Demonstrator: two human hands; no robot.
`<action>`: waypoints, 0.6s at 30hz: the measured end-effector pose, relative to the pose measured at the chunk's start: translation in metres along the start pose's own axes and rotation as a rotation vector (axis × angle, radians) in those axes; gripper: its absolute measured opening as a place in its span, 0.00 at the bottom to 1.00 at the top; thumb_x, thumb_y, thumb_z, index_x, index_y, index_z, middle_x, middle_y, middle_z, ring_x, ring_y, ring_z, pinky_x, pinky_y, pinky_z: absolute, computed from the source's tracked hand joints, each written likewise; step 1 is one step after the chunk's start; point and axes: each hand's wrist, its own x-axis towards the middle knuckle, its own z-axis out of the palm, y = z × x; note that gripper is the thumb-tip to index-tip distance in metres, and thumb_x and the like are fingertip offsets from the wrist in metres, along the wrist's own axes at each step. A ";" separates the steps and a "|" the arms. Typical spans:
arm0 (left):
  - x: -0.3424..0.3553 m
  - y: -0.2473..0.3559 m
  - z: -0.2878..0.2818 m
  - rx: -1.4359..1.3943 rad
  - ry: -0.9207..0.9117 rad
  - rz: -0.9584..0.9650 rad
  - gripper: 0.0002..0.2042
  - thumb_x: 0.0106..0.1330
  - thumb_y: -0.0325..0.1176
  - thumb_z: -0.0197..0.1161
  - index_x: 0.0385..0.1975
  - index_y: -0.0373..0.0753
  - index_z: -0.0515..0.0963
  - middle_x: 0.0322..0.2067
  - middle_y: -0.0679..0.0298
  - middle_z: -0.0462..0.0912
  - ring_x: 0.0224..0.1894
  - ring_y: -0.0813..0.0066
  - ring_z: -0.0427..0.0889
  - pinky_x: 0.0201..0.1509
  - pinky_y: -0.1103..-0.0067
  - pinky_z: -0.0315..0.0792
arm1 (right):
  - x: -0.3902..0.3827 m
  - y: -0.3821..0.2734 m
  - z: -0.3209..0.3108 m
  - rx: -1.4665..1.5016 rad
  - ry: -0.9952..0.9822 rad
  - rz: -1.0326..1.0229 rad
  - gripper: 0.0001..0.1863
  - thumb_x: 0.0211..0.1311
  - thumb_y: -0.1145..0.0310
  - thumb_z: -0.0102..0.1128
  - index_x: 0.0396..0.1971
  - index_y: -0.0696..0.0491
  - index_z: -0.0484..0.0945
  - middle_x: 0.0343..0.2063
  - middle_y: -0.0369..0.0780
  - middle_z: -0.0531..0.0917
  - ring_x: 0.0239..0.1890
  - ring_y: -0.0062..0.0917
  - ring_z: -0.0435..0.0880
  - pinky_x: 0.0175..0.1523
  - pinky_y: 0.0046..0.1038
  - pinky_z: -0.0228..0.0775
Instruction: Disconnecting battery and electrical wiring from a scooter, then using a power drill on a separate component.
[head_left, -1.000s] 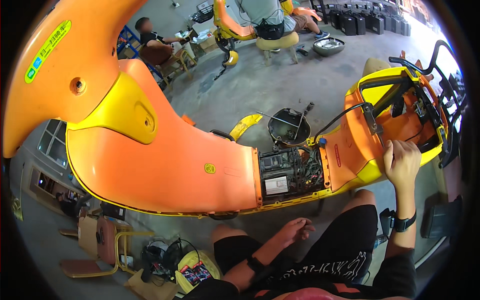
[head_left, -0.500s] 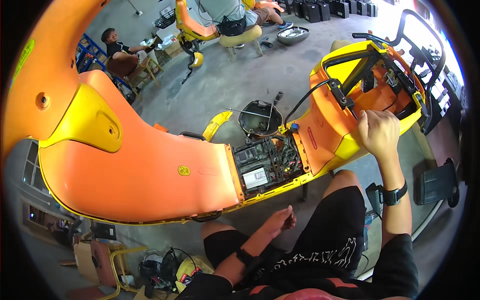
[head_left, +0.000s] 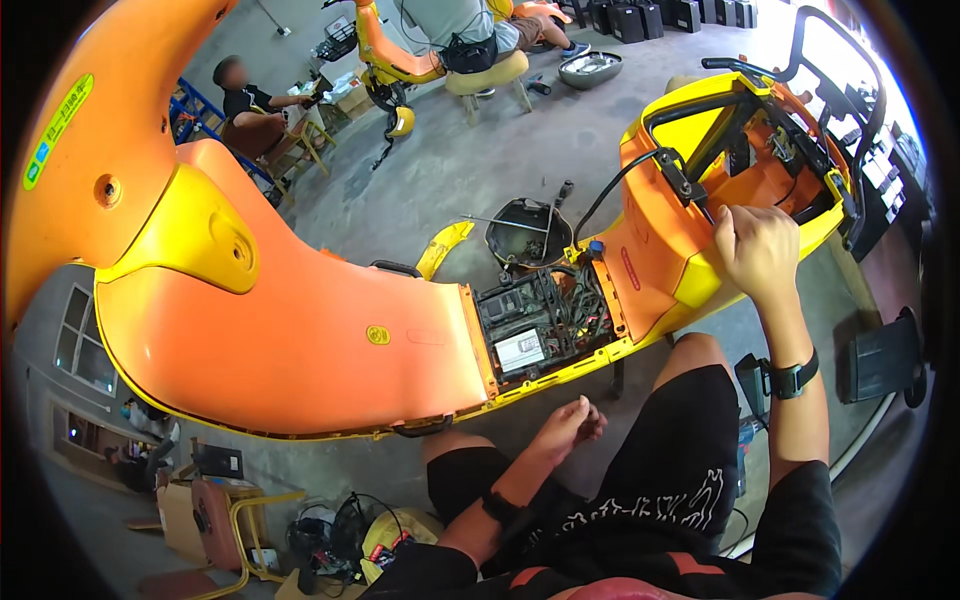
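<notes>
A large orange-and-yellow electric scooter body (head_left: 300, 340) lies across in front of me. At its rear end, my right hand (head_left: 760, 250) is closed in a fist against the yellow rim of the open seat compartment (head_left: 765, 165); whatever is inside the fist, if anything, is hidden. A thin dark piece runs toward the fist from the black latch bracket (head_left: 680, 178). Over my lap, below the scooter's yellow edge, my left hand (head_left: 568, 430) has its fingers curled in, and I cannot make out anything in them. Between the two orange panels, the open floor bay (head_left: 545, 320) shows wiring and a silver-white box.
Beyond the scooter, a black tray (head_left: 525, 235) with tools and a yellow trim piece (head_left: 443, 248) lie on the floor. A stool (head_left: 485, 80) and two people are farther back. A chair (head_left: 215, 525) and a bag of gear (head_left: 385, 540) stand at lower left; a black pedal-like box (head_left: 880, 362) is at right.
The whole scene has shifted slightly rightward in view. My left hand has risen a little, its fingers still curled. My right fist stays at the compartment rim.
</notes>
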 end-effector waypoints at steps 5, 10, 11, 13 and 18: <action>0.001 0.002 -0.006 -0.064 -0.018 0.062 0.14 0.77 0.45 0.47 0.42 0.41 0.73 0.40 0.63 0.79 0.40 0.74 0.78 0.46 0.76 0.74 | -0.002 0.000 0.002 0.009 -0.013 0.020 0.19 0.60 0.63 0.56 0.10 0.53 0.73 0.10 0.44 0.73 0.14 0.40 0.73 0.25 0.38 0.65; 0.002 0.000 -0.006 -0.169 -0.053 0.122 0.12 0.76 0.41 0.50 0.46 0.40 0.72 0.41 0.64 0.78 0.41 0.73 0.78 0.48 0.75 0.74 | -0.001 -0.001 0.000 0.000 -0.024 0.048 0.19 0.60 0.62 0.56 0.11 0.53 0.74 0.10 0.44 0.74 0.15 0.40 0.74 0.26 0.39 0.65; 0.003 -0.001 -0.007 -0.187 -0.069 0.120 0.11 0.76 0.41 0.50 0.46 0.40 0.72 0.41 0.64 0.78 0.41 0.73 0.78 0.48 0.75 0.74 | 0.000 -0.001 0.000 -0.002 -0.018 0.041 0.19 0.60 0.62 0.56 0.11 0.53 0.74 0.10 0.44 0.73 0.15 0.40 0.74 0.26 0.38 0.65; 0.002 -0.004 -0.010 -0.206 -0.087 0.116 0.11 0.75 0.40 0.51 0.47 0.40 0.72 0.41 0.64 0.78 0.42 0.73 0.79 0.48 0.75 0.75 | 0.000 -0.003 0.001 -0.006 -0.014 0.035 0.19 0.61 0.62 0.56 0.11 0.53 0.74 0.10 0.44 0.73 0.14 0.39 0.74 0.26 0.38 0.65; 0.004 -0.004 -0.012 -0.230 -0.030 0.027 0.13 0.74 0.38 0.54 0.50 0.38 0.72 0.41 0.63 0.80 0.41 0.73 0.81 0.49 0.75 0.78 | 0.000 -0.001 0.000 0.008 -0.009 0.012 0.19 0.60 0.62 0.56 0.10 0.53 0.74 0.10 0.43 0.74 0.14 0.38 0.73 0.25 0.37 0.65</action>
